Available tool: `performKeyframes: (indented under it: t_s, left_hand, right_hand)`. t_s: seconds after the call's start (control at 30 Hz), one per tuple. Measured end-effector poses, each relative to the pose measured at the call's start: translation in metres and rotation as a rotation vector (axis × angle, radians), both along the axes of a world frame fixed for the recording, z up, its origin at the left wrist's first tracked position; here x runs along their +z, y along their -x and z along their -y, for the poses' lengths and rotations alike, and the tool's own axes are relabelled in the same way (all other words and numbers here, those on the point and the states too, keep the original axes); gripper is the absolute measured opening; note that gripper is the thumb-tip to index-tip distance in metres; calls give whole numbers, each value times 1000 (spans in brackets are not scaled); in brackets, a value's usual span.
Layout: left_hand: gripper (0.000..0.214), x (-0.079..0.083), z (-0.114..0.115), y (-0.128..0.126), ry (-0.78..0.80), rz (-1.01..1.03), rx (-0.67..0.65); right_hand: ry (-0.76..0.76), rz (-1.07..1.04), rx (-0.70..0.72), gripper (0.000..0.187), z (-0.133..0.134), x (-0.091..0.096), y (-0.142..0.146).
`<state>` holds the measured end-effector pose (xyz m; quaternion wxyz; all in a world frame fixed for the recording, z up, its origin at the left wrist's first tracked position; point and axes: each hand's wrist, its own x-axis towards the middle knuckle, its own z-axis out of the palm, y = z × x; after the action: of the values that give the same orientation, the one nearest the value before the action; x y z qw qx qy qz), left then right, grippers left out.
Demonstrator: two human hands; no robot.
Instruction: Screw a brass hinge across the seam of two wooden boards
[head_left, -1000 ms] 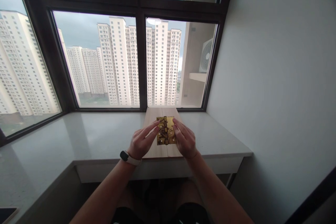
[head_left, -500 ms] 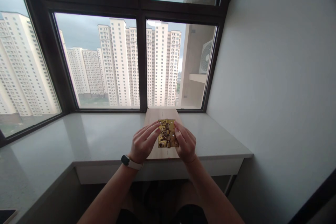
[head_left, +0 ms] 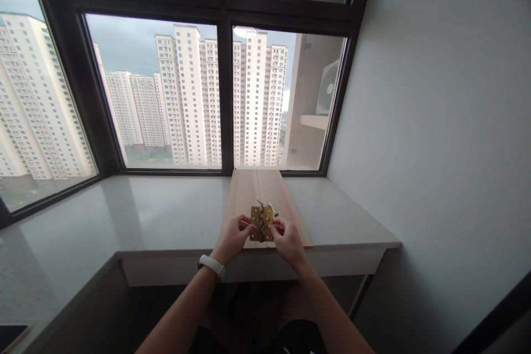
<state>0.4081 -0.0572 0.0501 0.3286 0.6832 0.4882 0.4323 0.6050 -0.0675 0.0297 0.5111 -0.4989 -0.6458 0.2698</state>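
Observation:
A brass butt hinge [head_left: 261, 223] is opened out flat between my hands, its knuckle running up the middle and screw holes showing in both leaves. My left hand [head_left: 234, 236] pinches the left leaf at its outer edge with thumb and fingers. On the other side, my right hand [head_left: 287, 239] pinches the right leaf the same way. Under and behind the hinge lie wooden boards [head_left: 265, 185] with a seam between them. Just beyond the hinge, a small screwdriver with a pale shaft [head_left: 272, 208] rests on the wood, with a tiny dark piece nearby.
The boards lie on a pale countertop [head_left: 174, 213] that reaches to the window frame [head_left: 227, 94]. A white wall [head_left: 423, 99] rises on the right. At the lower left corner sits a dark flat object [head_left: 12, 334].
The hinge has been lowered toward me and turned, so its other face shows. My hands now pinch its outer edges, and small items on the boards have come into view.

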Motion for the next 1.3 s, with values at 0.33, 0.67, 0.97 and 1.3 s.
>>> performKeyframes:
  t_s: [0.33,0.67,0.97,1.3]
  left_hand:
    - [31,-53,-30,-16,284,-116,93]
    - [28,-47,-49,-21,229,-215,135]
    - [37,-46,-72,-28,152,-305,195]
    - [34,-41,-99,-35,96,-404,223]
  right_hand:
    - [335,127,-156,18,-21,-40,-11]
    - [252,353,-289,17,-35,-32,-10]
    - [199,538,-321,22,-47,-18,-2]
    - [231,575,-336,21,-75,-15,2]
